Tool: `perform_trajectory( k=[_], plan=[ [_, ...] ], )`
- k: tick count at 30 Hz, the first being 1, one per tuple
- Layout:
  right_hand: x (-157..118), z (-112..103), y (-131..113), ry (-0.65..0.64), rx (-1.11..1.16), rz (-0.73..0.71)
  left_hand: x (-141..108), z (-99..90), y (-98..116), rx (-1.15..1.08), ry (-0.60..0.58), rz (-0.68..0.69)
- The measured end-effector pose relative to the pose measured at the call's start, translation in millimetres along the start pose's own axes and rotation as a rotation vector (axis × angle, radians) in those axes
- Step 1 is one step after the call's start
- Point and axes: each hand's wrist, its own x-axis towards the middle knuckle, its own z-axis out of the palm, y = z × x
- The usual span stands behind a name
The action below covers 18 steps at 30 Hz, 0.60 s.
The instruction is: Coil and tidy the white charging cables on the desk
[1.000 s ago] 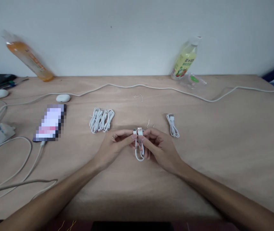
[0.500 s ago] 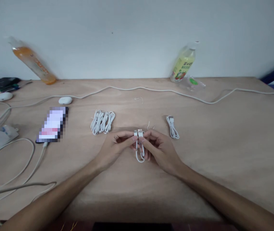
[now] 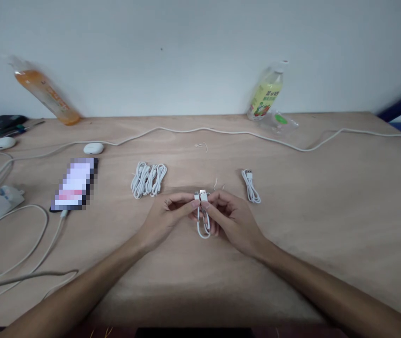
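Note:
Between my two hands is a looped white USB cable (image 3: 204, 232), its two plugs side by side and pointing away from me. My left hand (image 3: 172, 210) pinches the smaller plug between thumb and fingers. With thumb and bent fingers, my right hand (image 3: 231, 215) grips the wider USB plug and part of the loop. Several coiled white cables (image 3: 148, 180) lie in a row beyond my left hand. One more coiled cable (image 3: 251, 186) rests beyond my right hand. Short twist ties (image 3: 215, 183) lie just past my fingers.
A phone (image 3: 74, 184) with a charging lead lies left, near a white earbud case (image 3: 94, 148). A long white cord (image 3: 200, 130) crosses the table's back. An orange drink bottle (image 3: 47, 97) and a yellow drink bottle (image 3: 266, 94) lean against the wall.
The view has shifted slightly, moving the table items a little to the left. Both hands keep the same hold on the cable.

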Motion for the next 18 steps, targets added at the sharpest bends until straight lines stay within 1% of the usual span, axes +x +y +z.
perform_trajectory(
  k=[18],
  plan=[
    [-0.3, 0.2, -0.4, -0.002, 0.013, 0.017, -2.2, -0.2, 0.1, 0.015, 0.002, -0.002]
  ],
)
